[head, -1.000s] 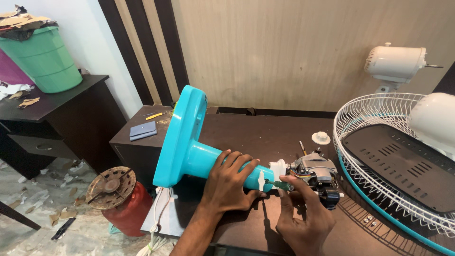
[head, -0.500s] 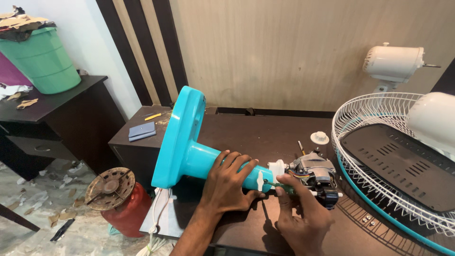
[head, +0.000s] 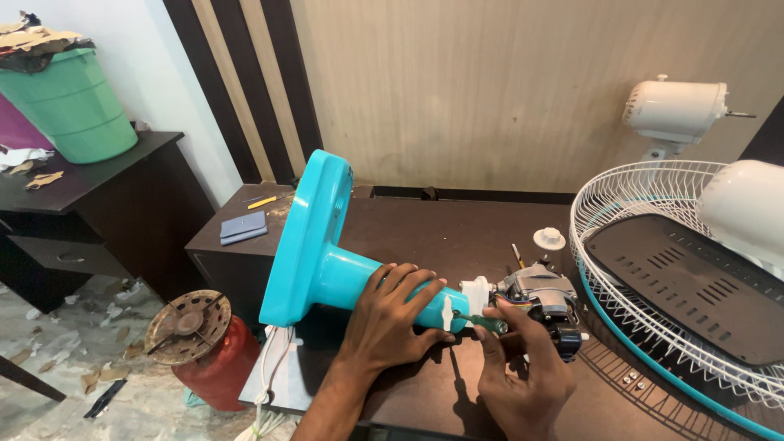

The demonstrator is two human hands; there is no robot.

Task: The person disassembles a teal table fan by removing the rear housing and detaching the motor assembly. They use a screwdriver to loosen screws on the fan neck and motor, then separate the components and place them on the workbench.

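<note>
A turquoise fan stand (head: 327, 253) lies on its side on the dark wooden table (head: 457, 229), its flat base upright at the left. My left hand (head: 392, 314) rests over the stand's neck and grips it. At the neck's right end sit a white joint (head: 474, 292) and the bare fan motor (head: 543, 298). My right hand (head: 518, 371) holds a green-handled screwdriver (head: 482, 322) with its tip at the joint beside the white knob (head: 447, 313).
A white wire fan guard (head: 653, 327) with a black grille panel (head: 694, 282) lies at the right. A white fan head (head: 674, 110) stands behind it. A white cap (head: 550, 238) lies on the table. A red gas cylinder (head: 208, 351) stands on the floor at left; a green bucket (head: 69, 102) sits on a side desk.
My right hand has shifted slightly at the joint with the screwdriver. The left hand stays on the stand's neck.
</note>
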